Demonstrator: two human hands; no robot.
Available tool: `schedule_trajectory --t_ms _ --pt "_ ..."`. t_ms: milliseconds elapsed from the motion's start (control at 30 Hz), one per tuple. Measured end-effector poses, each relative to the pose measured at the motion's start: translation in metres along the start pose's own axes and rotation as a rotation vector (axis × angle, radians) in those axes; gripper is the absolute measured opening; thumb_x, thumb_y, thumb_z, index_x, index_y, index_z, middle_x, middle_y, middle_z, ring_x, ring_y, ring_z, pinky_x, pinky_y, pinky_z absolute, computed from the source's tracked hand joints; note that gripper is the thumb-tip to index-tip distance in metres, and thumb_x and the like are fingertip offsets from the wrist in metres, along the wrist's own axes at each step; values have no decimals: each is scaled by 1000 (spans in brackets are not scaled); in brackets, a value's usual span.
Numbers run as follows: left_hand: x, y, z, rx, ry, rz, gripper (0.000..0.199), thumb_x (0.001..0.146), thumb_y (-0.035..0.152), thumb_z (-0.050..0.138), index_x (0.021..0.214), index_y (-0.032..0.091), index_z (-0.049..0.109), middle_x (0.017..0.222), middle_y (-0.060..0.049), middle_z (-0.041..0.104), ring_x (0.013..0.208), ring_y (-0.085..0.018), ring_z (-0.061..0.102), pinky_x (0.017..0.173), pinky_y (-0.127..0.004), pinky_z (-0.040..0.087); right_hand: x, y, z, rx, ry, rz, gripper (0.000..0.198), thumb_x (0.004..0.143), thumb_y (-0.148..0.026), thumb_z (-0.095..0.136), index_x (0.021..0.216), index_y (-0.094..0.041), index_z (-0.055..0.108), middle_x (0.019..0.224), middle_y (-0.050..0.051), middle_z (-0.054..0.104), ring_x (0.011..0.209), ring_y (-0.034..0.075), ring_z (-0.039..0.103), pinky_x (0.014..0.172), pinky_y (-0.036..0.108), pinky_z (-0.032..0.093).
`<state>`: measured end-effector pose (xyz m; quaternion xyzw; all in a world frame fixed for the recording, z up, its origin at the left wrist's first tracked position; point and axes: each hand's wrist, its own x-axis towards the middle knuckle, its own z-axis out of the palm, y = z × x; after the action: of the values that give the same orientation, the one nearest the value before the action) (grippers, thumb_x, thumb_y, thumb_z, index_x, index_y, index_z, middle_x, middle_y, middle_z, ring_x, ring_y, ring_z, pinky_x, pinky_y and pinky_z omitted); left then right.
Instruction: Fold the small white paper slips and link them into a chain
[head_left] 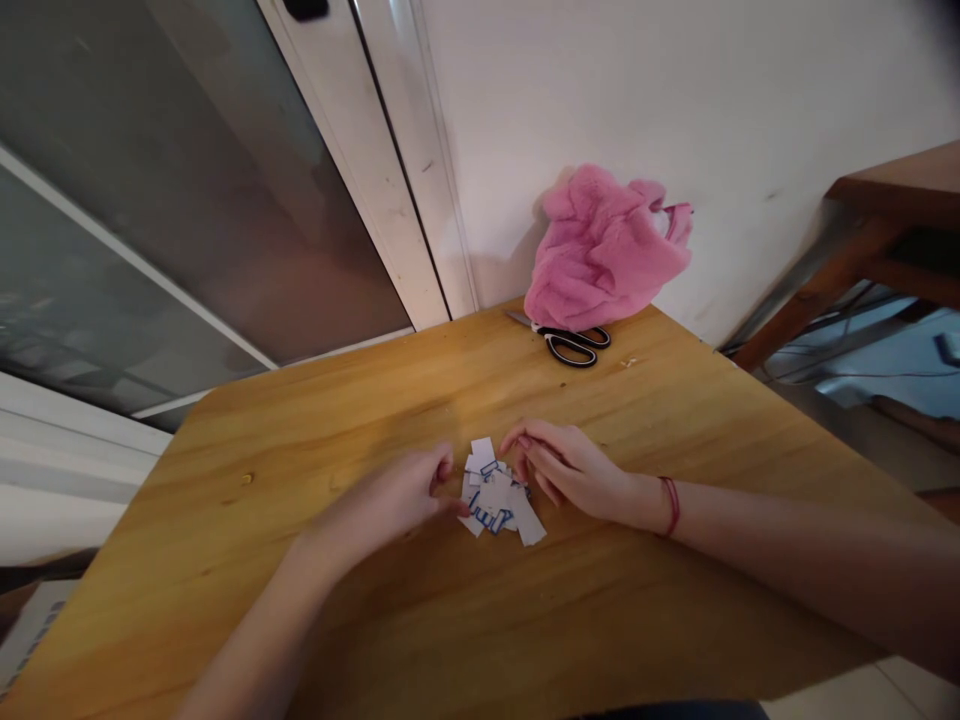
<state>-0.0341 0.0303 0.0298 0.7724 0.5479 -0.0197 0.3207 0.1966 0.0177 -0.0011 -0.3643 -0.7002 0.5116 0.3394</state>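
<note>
A small heap of white paper pieces (495, 492), some with blue marks, lies on the wooden table (360, 620). At the heap's left edge is my left hand (420, 488), thumb stretched toward the paper and the other fingers curled apart from it; nothing shows between them. My right hand (566, 465) is at the heap's right side, its fingers loosely bent and spread over the edge of the pieces. No paper is visibly gripped in it. A red string bracelet circles the right wrist.
Black-handled scissors (574, 345) lie near the table's back edge, partly under a bunched pink fluffy cloth (604, 250) against the white wall. A tiny yellowish bit (247, 479) sits at the left. Another wooden table (885, 205) stands at the right, a glass sliding door (187, 180) behind.
</note>
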Motion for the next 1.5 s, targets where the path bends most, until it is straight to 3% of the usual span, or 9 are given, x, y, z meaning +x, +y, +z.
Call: schedule_trajectory --t_ms 133,267,367,433,600,967,1167,1300,1500 --pt "-1 0 5 42 -84 48 31 64 47 64 73 21 50 66 4 54 56 -12 45 49 -23 28 2 2 1 66 -74 84 24 94 -31 29 98 -18 49 68 -3 54 38 4 49 35 15 33" --pt "3 9 7 55 -23 71 29 70 48 58 69 20 48 61 4 52 54 -11 43 49 -23 28 3 1 0 146 -66 51 24 95 -31 30 98 -18 49 70 -3 54 40 4 50 37 15 35" --pt "4 9 -3 24 91 122 19 80 40 48 80 21 50 64 4 52 56 -11 44 51 -23 30 3 -2 -2 35 8 -7 22 93 -29 33 97 -17 51 70 -3 54 39 3 40 38 16 32" --pt "5 6 -8 37 150 145 14 81 33 47 89 22 52 64 5 50 56 -11 43 52 -23 31 3 -3 -3 -89 6 -74 18 91 -25 38 97 -16 53 70 -2 54 46 5 42 44 17 34" --pt "13 -3 -6 60 111 254 12 77 23 54 88 23 57 73 3 51 63 -12 46 58 -24 35 2 -4 -2 -341 -57 -232 17 87 -18 43 101 -17 54 77 0 56 62 9 48 59 21 39" --pt "22 -11 -4 77 92 235 12 81 28 52 76 21 59 77 1 53 64 -12 47 61 -25 36 4 0 -2 -311 -10 -240 19 85 -10 41 97 -17 55 77 -1 56 65 9 48 61 20 39" --pt "5 19 -6 41 162 252 16 86 29 43 84 22 57 88 0 53 69 -12 52 64 -25 41 5 -3 -2 -302 -2 -155 13 89 -24 44 94 -17 54 70 -2 55 58 9 46 53 20 35" --pt "-11 44 -3 149 264 335 19 89 31 38 93 24 55 95 -1 56 74 -12 54 67 -25 44 3 -7 -3 -417 -61 -122 27 87 -42 47 82 -17 53 68 -1 55 57 9 45 51 20 32" --pt "-17 52 4 252 314 438 20 91 29 35 96 23 54 95 -2 57 81 -14 56 73 -27 46 0 -5 -4 -535 -159 -237 25 92 -36 39 89 -16 53 74 2 57 63 11 49 58 22 34"
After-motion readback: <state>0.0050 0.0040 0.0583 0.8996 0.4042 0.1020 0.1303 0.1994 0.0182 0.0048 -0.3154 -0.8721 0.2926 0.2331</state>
